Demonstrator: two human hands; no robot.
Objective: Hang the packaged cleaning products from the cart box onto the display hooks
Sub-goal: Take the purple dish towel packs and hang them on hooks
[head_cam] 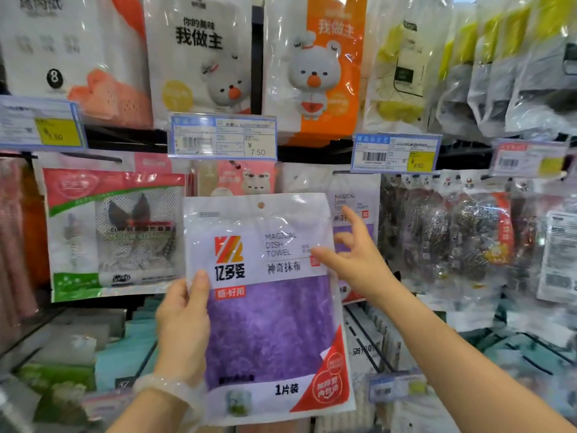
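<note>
A purple dish towel pack (268,310) with a white top and a round hang hole is held up in front of the shelves. My left hand (184,320) grips its left edge, thumb on the front. My right hand (352,251) is at the pack's right edge with fingers spread, thumb touching the front. Behind it hangs a matching dish towel pack (356,201) on a display hook; the hook itself is hidden. The cart box is out of sight.
Price tags (222,137) (395,153) line the rail above. A red-and-green mesh pack (112,232) hangs at the left, steel scourer packs (459,235) at the right, bear-printed packs (315,67) above. Stacked sponges and cloths (125,348) fill the lower shelves.
</note>
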